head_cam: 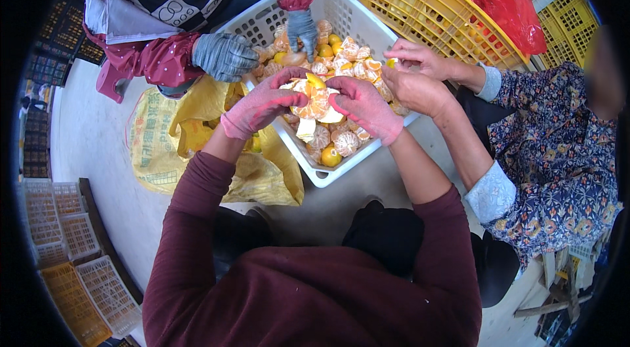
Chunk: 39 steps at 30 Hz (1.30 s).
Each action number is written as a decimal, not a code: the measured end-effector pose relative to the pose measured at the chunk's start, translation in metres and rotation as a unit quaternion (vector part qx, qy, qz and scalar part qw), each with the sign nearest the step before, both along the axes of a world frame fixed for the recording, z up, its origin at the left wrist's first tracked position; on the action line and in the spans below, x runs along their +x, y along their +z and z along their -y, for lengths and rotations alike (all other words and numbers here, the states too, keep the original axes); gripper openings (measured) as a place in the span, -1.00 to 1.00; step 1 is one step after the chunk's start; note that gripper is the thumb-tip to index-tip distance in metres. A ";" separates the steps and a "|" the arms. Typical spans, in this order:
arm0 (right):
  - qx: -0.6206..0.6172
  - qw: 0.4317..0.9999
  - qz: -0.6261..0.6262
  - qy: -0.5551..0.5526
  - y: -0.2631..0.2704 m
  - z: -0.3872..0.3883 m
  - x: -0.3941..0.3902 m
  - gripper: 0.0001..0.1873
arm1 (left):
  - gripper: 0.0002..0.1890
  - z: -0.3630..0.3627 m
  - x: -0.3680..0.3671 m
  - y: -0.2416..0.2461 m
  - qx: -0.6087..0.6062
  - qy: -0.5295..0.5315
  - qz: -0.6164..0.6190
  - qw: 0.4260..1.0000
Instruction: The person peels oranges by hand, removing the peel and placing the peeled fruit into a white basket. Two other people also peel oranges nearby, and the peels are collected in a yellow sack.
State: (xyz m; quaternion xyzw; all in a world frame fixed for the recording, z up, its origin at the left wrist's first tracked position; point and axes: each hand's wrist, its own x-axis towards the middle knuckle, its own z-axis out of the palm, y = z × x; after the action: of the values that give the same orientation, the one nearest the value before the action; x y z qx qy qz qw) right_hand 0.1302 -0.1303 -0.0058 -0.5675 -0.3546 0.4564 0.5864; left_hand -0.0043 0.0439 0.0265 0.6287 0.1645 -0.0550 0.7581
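Note:
Both my hands wear pink gloves and meet over the near part of a white plastic crate point(354, 159). Between them is a partly peeled mandarin point(312, 101), its peel hanging loose in flaps. My left hand point(266, 101) holds the fruit's left side. On its right side, my right hand point(366, 107) grips the fruit and peel, its thumb near the top. Below lie many peeled mandarins point(346, 143) and a few unpeeled ones, such as an orange-yellow mandarin point(330, 156) in the near corner.
A co-worker's grey-gloved hand point(302, 32) reaches into the crate; the other point(225, 56) is at its left rim. At right, another person's bare hands point(416, 76) hold a small fruit. A yellow woven sack point(157, 150) lies left, a yellow crate point(443, 12) stands behind.

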 end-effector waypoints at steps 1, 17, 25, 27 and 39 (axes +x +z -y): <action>-0.006 1.000 0.005 0.008 0.001 0.001 0.000 -0.80 | -0.32 0.001 0.000 0.000 -0.008 -0.004 0.004 1.000; 0.077 0.996 -0.052 0.001 0.006 0.001 0.001 -0.60 | -0.25 0.004 0.001 -0.001 -0.127 0.024 0.034 0.991; 0.078 0.991 -0.106 -0.004 0.003 0.006 0.003 -0.59 | -0.39 0.014 0.005 0.000 -0.226 0.037 0.103 0.968; 0.101 0.977 -0.187 0.033 0.002 0.007 0.004 -0.52 | -0.42 0.013 0.006 0.000 -0.193 0.049 0.086 0.976; 0.066 0.996 -0.059 -0.024 -0.013 -0.003 -0.005 -0.51 | -0.35 0.039 0.015 -0.002 0.096 0.102 -0.012 0.990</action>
State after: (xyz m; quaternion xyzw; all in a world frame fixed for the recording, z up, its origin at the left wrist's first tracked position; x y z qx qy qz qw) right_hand 0.1253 -0.1269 -0.0184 -0.5082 -0.3353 0.4504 0.6530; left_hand 0.0107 0.0052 0.0240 0.6779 0.2412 0.0313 0.6938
